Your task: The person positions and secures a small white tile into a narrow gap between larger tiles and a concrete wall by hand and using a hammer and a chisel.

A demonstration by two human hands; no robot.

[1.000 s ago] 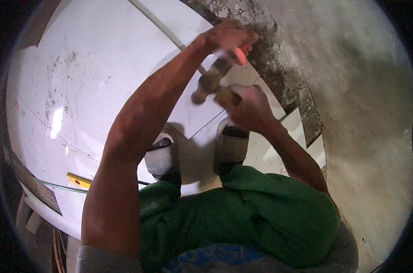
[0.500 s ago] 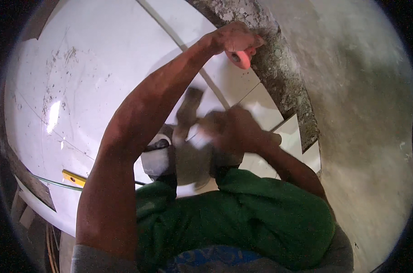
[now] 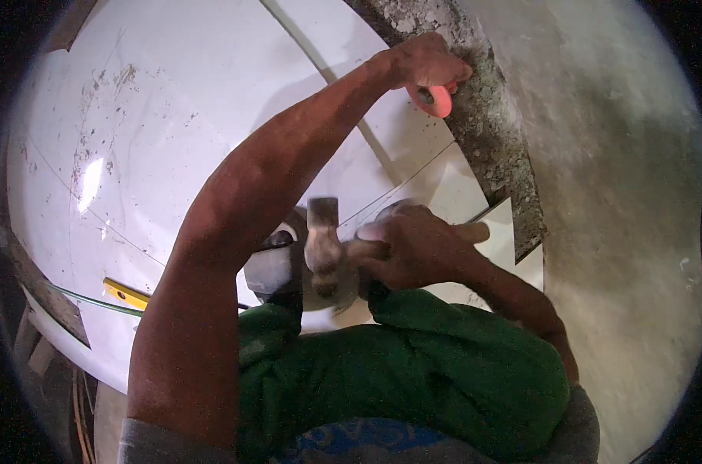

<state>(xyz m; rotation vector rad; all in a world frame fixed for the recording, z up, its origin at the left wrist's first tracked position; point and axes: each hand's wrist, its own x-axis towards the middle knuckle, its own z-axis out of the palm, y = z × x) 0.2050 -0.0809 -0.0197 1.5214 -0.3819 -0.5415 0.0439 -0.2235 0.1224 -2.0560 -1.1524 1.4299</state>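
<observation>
My left hand (image 3: 429, 63) is closed on a chisel with an orange hand guard (image 3: 440, 103) at the upper right, over the edge of the white tiles (image 3: 235, 77) beside a strip of rough grey debris (image 3: 496, 131). My right hand (image 3: 413, 243) grips the handle of a hammer. The hammer's metal head (image 3: 324, 236), slightly blurred, hangs above my sandalled feet (image 3: 273, 274). The chisel's blade is hidden.
A plain, mottled pale surface (image 3: 614, 209) runs along the right. Small cut tile pieces (image 3: 499, 232) lie by the debris strip. A yellow level (image 3: 121, 292) and a thin green line lie at the lower left, partly behind my left forearm.
My right hand with the hammer has swung down from beside the chisel toward my knees. My left hand and the chisel have shifted slightly rightward in the picture.
</observation>
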